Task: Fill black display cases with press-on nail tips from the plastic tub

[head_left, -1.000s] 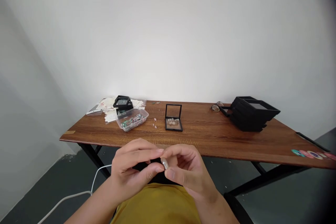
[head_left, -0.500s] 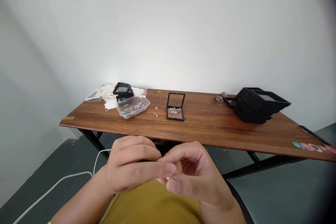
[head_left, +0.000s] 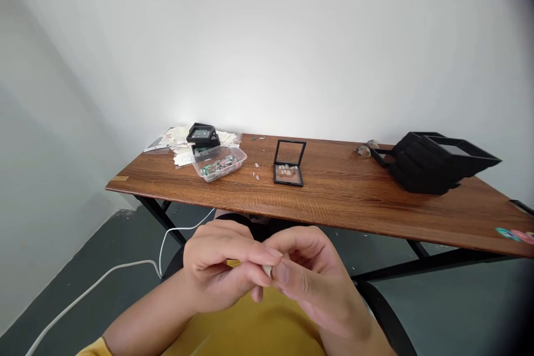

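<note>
Close to my body, over my lap, both hands meet at the fingertips. Between them is a small whitish piece [head_left: 267, 270], too small and covered to identify. My left hand [head_left: 227, 264] pinches it with thumb and index finger. The thumb and fingers of my right hand [head_left: 311, 275] close on its other side. Beyond, on the table, a black-framed display case [head_left: 288, 183] stands with its lid raised and several clear small pieces on its film. Left of the case lie a few tiny clear pieces [head_left: 257, 166].
A clear plastic tub [head_left: 221, 176] of colourful small packets stands on the wooden table [head_left: 334, 200], near stacked black cases [head_left: 202, 133] and papers [head_left: 182, 157]. Farther right are eyeglasses [head_left: 364, 151], a big stack of black frames [head_left: 425, 164] and round stickers [head_left: 519, 235]. A white cable [head_left: 100, 283] runs at left.
My left thumb now shows below the index finger, and the whitish piece is more exposed. The camera view has shifted, so the table things sit slightly higher and farther right.
</note>
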Action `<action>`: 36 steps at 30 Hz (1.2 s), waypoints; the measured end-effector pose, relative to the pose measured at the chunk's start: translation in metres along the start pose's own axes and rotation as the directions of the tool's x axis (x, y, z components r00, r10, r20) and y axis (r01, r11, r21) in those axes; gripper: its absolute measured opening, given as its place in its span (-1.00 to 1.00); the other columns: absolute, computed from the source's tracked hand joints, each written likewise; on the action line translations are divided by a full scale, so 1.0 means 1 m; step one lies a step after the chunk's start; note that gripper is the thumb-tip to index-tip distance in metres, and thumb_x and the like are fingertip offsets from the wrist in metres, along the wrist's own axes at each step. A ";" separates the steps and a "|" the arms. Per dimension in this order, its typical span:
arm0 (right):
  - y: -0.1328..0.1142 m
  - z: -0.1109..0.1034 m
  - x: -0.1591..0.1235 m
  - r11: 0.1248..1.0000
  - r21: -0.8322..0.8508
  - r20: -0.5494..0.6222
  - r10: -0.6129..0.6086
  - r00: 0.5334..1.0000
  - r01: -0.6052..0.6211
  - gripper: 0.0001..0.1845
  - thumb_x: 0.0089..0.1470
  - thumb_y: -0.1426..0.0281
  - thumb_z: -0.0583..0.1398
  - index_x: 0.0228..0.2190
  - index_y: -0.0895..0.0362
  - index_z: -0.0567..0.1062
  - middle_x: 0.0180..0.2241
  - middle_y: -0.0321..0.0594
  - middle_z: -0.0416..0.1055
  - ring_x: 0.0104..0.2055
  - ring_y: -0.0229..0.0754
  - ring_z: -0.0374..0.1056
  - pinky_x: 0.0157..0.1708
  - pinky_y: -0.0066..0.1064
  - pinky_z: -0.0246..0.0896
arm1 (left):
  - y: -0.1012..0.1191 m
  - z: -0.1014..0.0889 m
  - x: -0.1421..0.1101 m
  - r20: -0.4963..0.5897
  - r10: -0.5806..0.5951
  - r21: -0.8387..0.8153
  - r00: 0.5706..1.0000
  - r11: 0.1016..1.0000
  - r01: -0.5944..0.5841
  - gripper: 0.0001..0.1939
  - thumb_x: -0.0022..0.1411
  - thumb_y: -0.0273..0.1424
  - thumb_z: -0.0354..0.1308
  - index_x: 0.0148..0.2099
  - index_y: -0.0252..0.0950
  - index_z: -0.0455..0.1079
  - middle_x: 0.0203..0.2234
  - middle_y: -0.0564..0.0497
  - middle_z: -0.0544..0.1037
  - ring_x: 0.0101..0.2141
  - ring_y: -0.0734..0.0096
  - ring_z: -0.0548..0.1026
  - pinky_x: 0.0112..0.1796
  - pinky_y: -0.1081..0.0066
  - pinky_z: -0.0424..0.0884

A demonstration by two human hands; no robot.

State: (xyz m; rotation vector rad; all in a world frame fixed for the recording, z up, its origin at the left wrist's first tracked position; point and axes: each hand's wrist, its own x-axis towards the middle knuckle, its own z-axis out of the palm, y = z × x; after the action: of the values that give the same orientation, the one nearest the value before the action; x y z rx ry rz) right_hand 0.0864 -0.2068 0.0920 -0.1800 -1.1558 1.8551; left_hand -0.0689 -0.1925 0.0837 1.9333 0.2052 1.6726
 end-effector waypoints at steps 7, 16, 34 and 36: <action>-0.002 -0.001 0.003 1.000 -0.009 0.029 -0.010 1.000 0.010 -0.86 0.32 0.29 0.35 -0.22 0.03 0.75 -0.42 -0.23 0.56 -0.36 -0.24 0.54 -0.26 -0.44 0.48 | -0.004 0.003 0.004 -0.003 -0.092 -0.218 0.996 0.972 0.089 -0.76 0.40 -0.38 0.30 0.08 -0.24 0.61 -0.75 0.14 0.50 -0.68 0.60 0.46 -0.53 0.63 0.39; -0.006 -0.002 -0.010 0.927 -0.355 -0.132 -0.175 0.976 0.118 -0.90 0.30 0.33 0.36 -0.20 -0.10 0.74 -0.40 -0.28 0.61 -0.39 -0.30 0.46 -0.38 -0.57 0.38 | -0.001 -0.004 0.006 0.028 0.122 0.200 0.992 0.972 -0.126 -0.68 0.38 -0.39 0.31 0.15 -0.30 0.55 -0.60 0.08 0.62 -0.66 0.55 0.41 -0.57 0.48 0.33; -0.014 0.002 -0.012 0.703 -0.636 0.036 -0.385 0.922 0.318 -0.76 0.20 0.59 0.28 -0.21 0.06 0.68 -0.53 -0.37 0.50 -0.56 -0.36 0.20 -0.54 -0.54 0.17 | -0.006 -0.015 0.010 0.124 0.326 0.422 0.937 0.837 -0.347 -0.83 0.30 -0.37 0.38 -0.17 -0.40 0.56 -0.65 0.15 0.50 -0.67 0.57 0.37 -0.66 0.49 0.30; -0.014 0.002 -0.011 0.686 -0.640 0.065 -0.401 0.914 0.346 -0.76 0.20 0.60 0.26 -0.19 0.08 0.66 -0.55 -0.38 0.50 -0.57 -0.37 0.20 -0.55 -0.55 0.17 | -0.005 -0.015 0.010 0.133 0.321 0.420 0.938 0.839 -0.346 -0.84 0.30 -0.38 0.38 -0.17 -0.38 0.55 -0.65 0.16 0.50 -0.67 0.58 0.39 -0.66 0.49 0.31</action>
State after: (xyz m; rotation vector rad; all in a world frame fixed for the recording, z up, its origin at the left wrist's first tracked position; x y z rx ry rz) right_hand 0.1000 -0.2149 0.1003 -0.3691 -1.6045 1.0224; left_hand -0.0803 -0.1788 0.0902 2.4688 0.2507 1.9143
